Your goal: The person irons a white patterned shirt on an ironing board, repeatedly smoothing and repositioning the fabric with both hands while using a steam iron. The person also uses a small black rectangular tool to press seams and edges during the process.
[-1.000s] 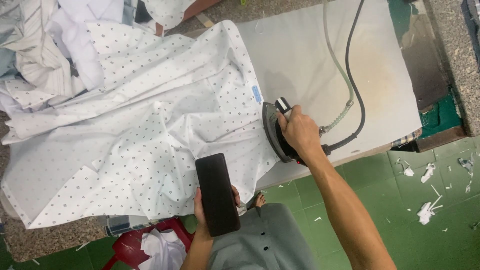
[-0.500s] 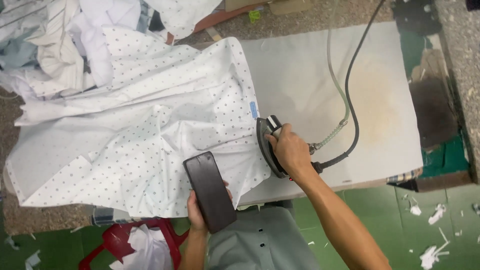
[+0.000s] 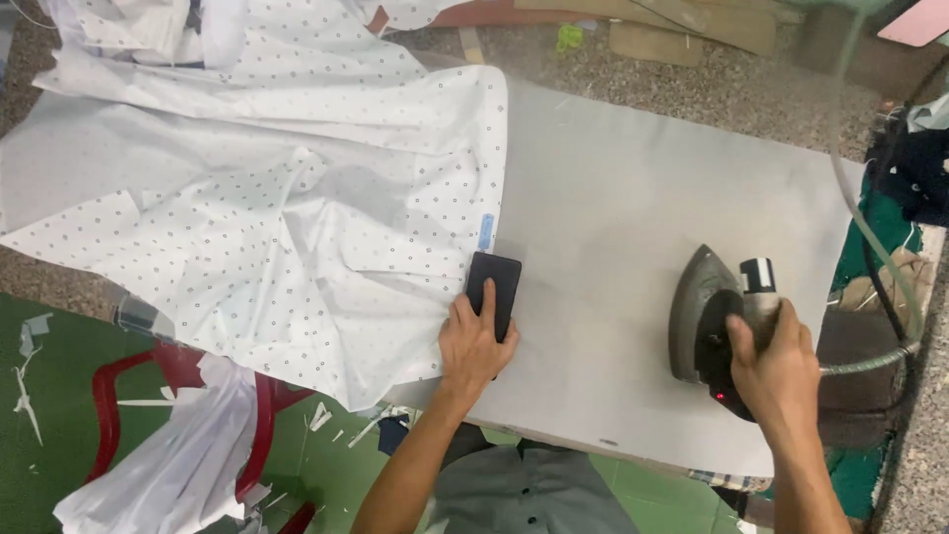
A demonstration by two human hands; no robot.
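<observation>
Lower left of frame: green floor (image 3: 49, 396) with white paper scraps, a red chair frame (image 3: 259, 420) and a crumpled white cloth (image 3: 178, 470) hanging over it. Upper left and centre-left: white dotted shirt (image 3: 277, 198) spread wrinkled over the left part of the tabletop, its lower edge hanging off the near side, a small blue tag (image 3: 485, 231) at its right edge. More white fabric piled at the top left corner.

Centre: left hand (image 3: 472, 346) lies flat, palm down, on a black rectangular pad (image 3: 493, 289), fingers clenched loosely round its near end; the pad rests on the tabletop, touching the shirt's right edge just below the blue tag.

The tabletop (image 3: 603, 218) is a grey padded ironing surface, bare from the centre to the right, with a faint yellowish stain towards the right.

Right: right hand (image 3: 776, 366) is wrapped round the handle of a dark steam iron (image 3: 704, 311), grasping it; the iron sits flat on the tabletop, nose towards the top of the frame, well apart from the shirt and pad. A pale hose (image 3: 870, 237) and a black cord (image 3: 875, 287) run from the iron's rear up the right edge.

Top of frame: speckled stone floor (image 3: 692, 84) and cardboard pieces (image 3: 692, 30). Far right: dark clothing (image 3: 919, 173) in a heap. Bottom centre: person's grey buttoned shirt front (image 3: 534, 494).
</observation>
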